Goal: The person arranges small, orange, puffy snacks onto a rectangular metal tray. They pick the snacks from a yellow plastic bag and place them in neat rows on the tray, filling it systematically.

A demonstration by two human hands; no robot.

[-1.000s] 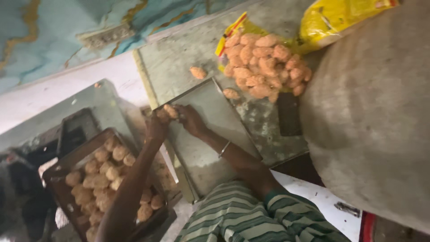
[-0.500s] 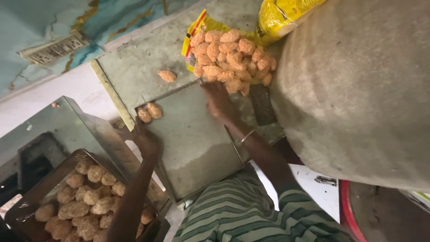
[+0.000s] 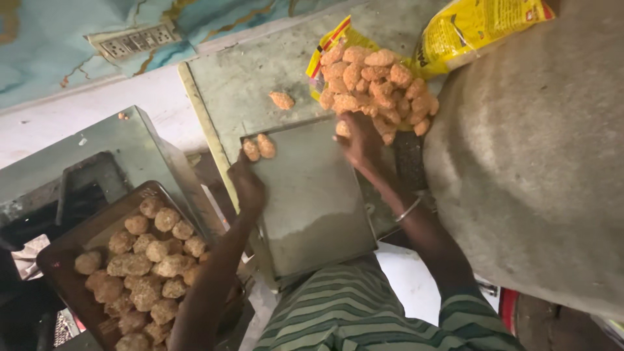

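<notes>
Orange-brown fried balls (image 3: 377,81) are spilling from yellow plastic bag (image 3: 468,29), top centre; right hand (image 3: 361,140) is pinching one, left hand (image 3: 247,185) w/ closed grip is steadying flat grey metal tray (image 3: 312,201).

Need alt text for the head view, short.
Seen from above, a person's right hand reaches into a pile of orange snack pieces on a yellow bag, while the left hand grips a flat metal tray holding two pieces. A brown tray of coated balls sits lower left.
</notes>
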